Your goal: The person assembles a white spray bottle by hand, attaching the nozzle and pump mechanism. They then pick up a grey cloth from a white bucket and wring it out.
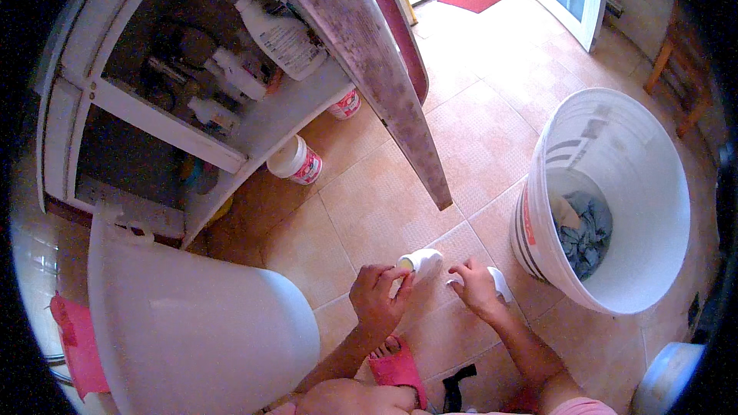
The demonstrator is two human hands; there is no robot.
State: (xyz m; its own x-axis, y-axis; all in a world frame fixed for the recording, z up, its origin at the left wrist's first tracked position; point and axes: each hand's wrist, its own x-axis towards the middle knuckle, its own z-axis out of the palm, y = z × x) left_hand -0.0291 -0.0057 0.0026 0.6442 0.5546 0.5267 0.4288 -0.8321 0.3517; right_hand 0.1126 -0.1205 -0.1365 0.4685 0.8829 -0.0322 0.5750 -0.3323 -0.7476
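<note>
My left hand (378,297) is low in front of me, fingers closed on the near end of a small white bottle-like container (427,260). A round end with a yellowish rim faces my fingers; whether it is capped cannot be seen. To its right, my right hand (475,289) has its fingers curled, with a small white bit at the fingertips that is too small to name. Behind that hand a white rounded thing (502,284) shows in part, mostly hidden by the hand and wrist.
An open cabinet (292,96) holding white bottles (280,37) stands at left, its door (377,54) jutting forward. Small tubs (296,161) sit beneath. A large white bucket (530,215) with dark cloth inside stands right; a pale plastic panel (207,330) stands left. My pink slipper (398,369) is below.
</note>
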